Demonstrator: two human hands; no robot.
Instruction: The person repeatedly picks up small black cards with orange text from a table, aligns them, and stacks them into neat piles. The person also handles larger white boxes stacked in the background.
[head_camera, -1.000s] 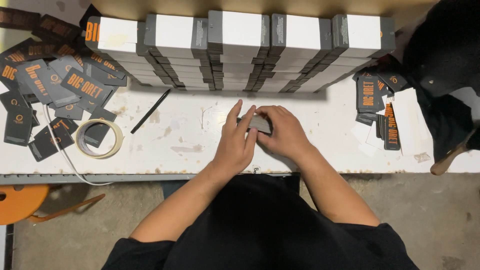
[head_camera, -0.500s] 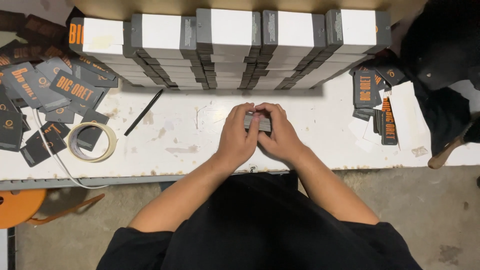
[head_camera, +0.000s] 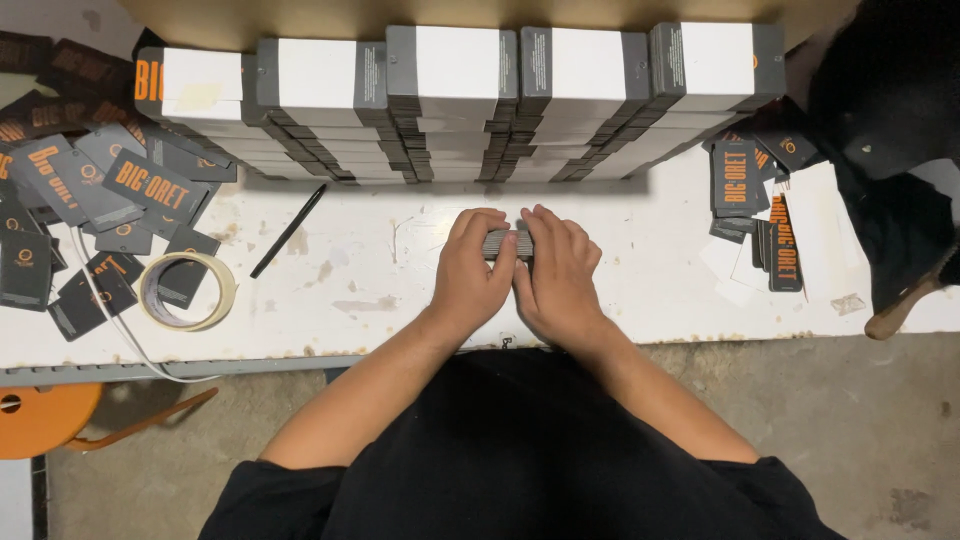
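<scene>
White, scuffed worktable fills the view. Five tall stacks of white boxes with grey sleeves line its far edge. One black pen and one roll of pale tape lie to the left, among scattered dark grey cards with orange lettering; more such cards lie right. Compared with a second ago, both hands have drawn closer together. Left hand and right hand press side by side, pinching a small stack of grey cards at their fingertips, at the table's centre.
</scene>
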